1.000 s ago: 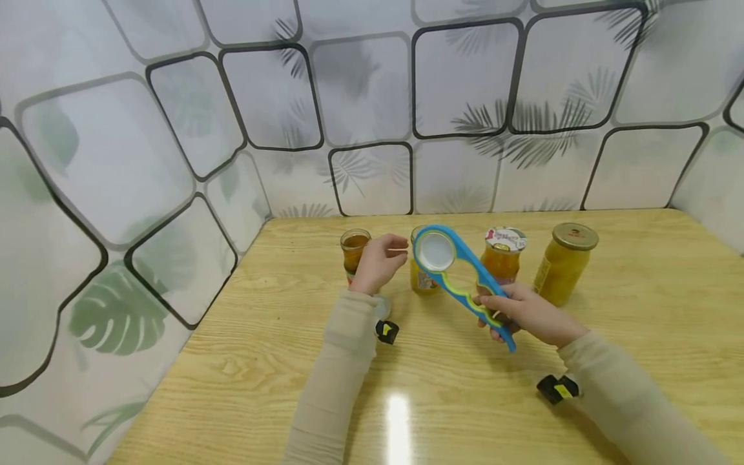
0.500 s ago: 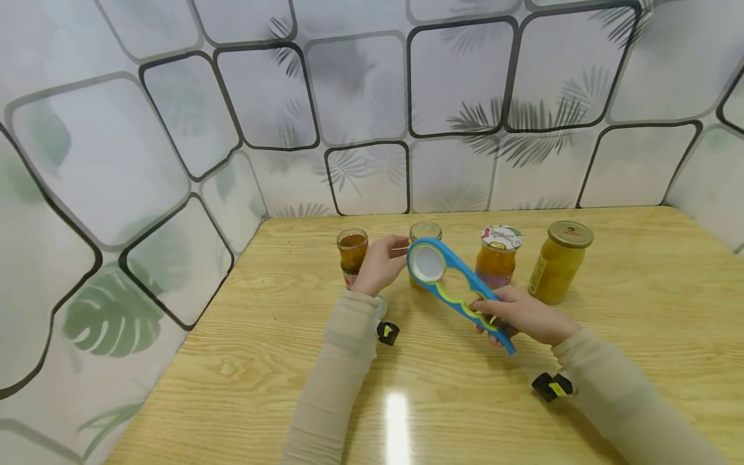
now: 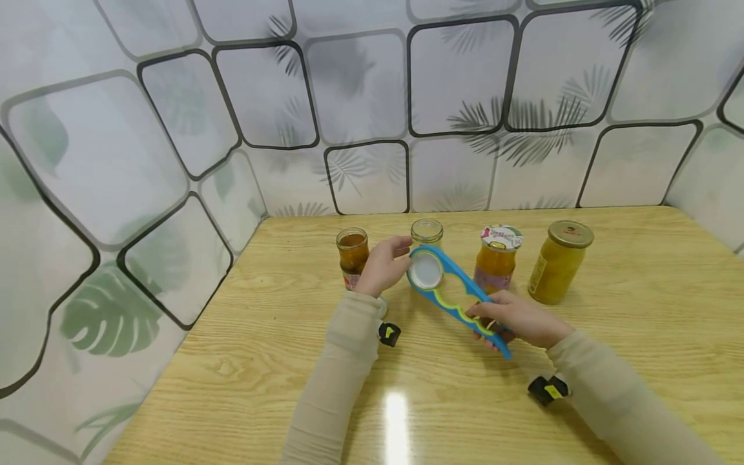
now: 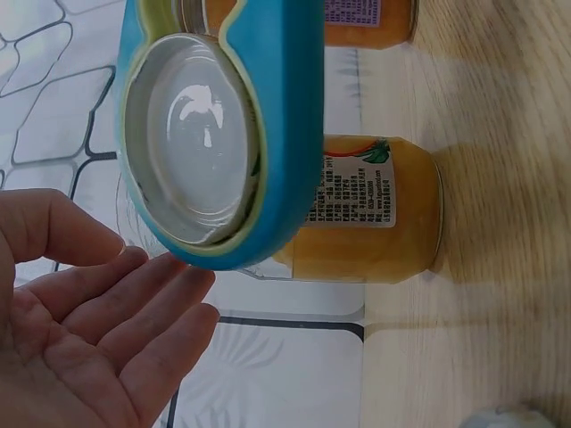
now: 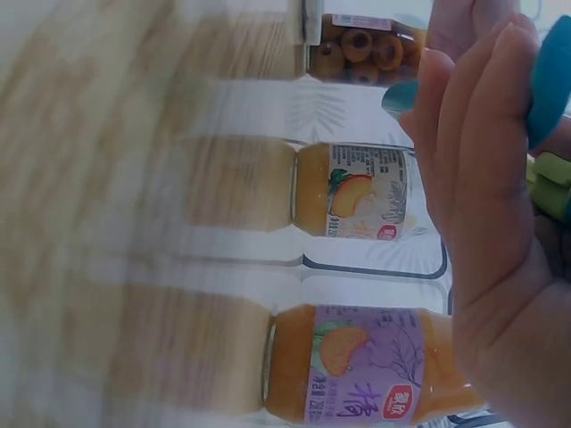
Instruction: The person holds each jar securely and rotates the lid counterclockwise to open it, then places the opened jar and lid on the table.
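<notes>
My right hand point(image 3: 526, 318) grips the handle of a blue jar opener point(image 3: 462, 274) with yellow-green inner edges. A white-lined jar lid point(image 4: 198, 138) sits inside the opener's round end, its inner side facing the left wrist camera. Beside that end is my left hand point(image 3: 382, 265), palm turned up in the left wrist view, fingers loosely extended. Whether its fingertips touch the opener I cannot tell. Behind the opener stands a lidless glass jar point(image 3: 427, 231); its yellow-orange contents and label show in the left wrist view.
A lidless jar with brown contents point(image 3: 352, 252) stands left of my left hand. To the right are an orange jar with a patterned white lid point(image 3: 496, 258) and a taller yellow jar with a gold lid point(image 3: 558, 265). A loose lid point(image 3: 382, 307) lies near my left wrist.
The opener, with the lid in it, has come down and nearer to me, uncovering the rim of the jar behind. My left hand has stayed nearly in place.
</notes>
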A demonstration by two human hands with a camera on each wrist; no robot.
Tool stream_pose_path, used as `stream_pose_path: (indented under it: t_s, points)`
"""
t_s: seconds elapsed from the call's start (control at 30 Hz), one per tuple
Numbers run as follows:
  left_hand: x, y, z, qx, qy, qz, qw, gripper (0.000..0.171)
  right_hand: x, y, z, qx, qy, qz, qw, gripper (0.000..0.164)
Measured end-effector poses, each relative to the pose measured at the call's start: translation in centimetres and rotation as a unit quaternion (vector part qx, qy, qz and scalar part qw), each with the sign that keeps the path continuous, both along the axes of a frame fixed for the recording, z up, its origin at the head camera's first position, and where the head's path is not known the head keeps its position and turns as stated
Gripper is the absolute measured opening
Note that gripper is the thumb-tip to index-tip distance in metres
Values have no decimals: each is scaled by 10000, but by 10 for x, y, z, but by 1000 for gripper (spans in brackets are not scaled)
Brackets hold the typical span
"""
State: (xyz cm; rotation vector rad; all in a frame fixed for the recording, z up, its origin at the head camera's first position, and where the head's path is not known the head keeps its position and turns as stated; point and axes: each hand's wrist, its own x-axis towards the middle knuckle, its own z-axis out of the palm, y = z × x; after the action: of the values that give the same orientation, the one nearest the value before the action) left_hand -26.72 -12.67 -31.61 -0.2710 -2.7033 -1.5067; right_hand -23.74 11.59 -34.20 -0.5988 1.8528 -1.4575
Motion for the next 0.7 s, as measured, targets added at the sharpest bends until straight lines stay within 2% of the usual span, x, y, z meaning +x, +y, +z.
stream_pose_path:
  t_s: [0.2,0.43,0.7]
  points:
    - [1,0,0,-14,-45,17,10000,42,0,-1,-4,-32,-255,87,9996,37]
    - [1,0,1,-86,-34,-15,10000,43,1,-2,-4,47,-334,151,9993,39]
    - [1,0,1,-68,-50,-63,9999,44,2,-5,-5,155,-415,177,9989,33]
